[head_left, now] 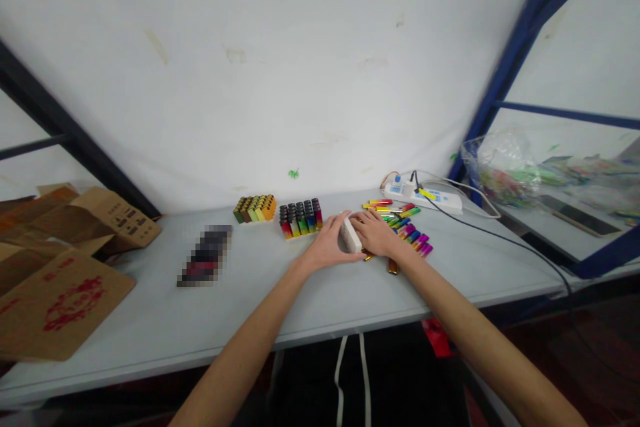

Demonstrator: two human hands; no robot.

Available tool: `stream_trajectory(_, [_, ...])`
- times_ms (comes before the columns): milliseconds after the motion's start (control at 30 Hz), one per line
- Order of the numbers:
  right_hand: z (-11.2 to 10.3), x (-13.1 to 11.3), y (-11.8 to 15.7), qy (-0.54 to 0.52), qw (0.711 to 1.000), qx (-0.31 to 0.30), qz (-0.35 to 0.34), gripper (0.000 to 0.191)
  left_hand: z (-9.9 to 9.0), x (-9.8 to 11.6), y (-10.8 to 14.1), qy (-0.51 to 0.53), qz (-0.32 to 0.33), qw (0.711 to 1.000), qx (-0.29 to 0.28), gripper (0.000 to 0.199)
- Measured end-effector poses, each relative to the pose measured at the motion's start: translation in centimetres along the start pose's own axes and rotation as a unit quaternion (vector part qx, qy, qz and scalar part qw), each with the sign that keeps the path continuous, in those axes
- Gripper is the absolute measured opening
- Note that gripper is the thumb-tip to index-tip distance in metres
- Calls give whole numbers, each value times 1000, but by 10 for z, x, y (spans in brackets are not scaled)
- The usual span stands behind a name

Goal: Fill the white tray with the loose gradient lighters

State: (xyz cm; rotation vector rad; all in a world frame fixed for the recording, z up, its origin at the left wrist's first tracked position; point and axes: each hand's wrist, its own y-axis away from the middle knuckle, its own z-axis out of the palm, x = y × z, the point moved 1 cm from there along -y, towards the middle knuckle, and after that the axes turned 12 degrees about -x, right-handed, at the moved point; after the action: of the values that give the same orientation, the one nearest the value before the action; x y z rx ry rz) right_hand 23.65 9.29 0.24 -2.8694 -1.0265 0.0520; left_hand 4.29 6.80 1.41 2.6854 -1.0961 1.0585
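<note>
My left hand (329, 245) is wrapped around a small white tray (351, 235), which stands tilted on its side. Right beside it, my right hand (374, 232) has its fingers bent together at the tray's far side; what they hold, if anything, is hidden. Loose shiny cigarette lighters (413, 238) in purple, blue, green, red and gold lie around and under my right hand. Left of my hands stands a tray filled with upright dark-topped multicoloured lighters (301, 219). Farther left is another block of yellow and green lighters (255, 209).
A white power strip (425, 197) with plugs and a black cable (500, 238) lies behind the loose lighters. Open cardboard boxes (65, 300) fill the left end. A pixelated flat item (206, 255) lies nearby. Blue shelf posts and a clear plastic bag (505, 167) stand right.
</note>
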Motion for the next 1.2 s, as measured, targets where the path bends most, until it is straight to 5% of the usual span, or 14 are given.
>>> stream_trajectory(333, [3,15,-3,-41,999,15,22,33,-21,10,42,-31,-35,998,-48,113])
stream_trajectory(600, [-4,16,-3,-81,996,32,21,29,-16,6,86,-101,-107,982,121,77])
stream_trajectory(800, [-12,9,-4,-127,987,101,12,28,-20,-3,118,-160,-133,975,82,35])
stream_trajectory(933, [-14,-4,-8,-148,983,106,-29,27,-25,-3,140,-214,-114,969,44,40])
stream_trajectory(1100, [-20,-36,1,-105,991,66,-42,24,-35,-7,171,-285,-151,945,43,75])
stream_trajectory(1200, [-20,-55,20,-71,995,61,-36,28,-43,-14,185,-298,-172,937,51,55])
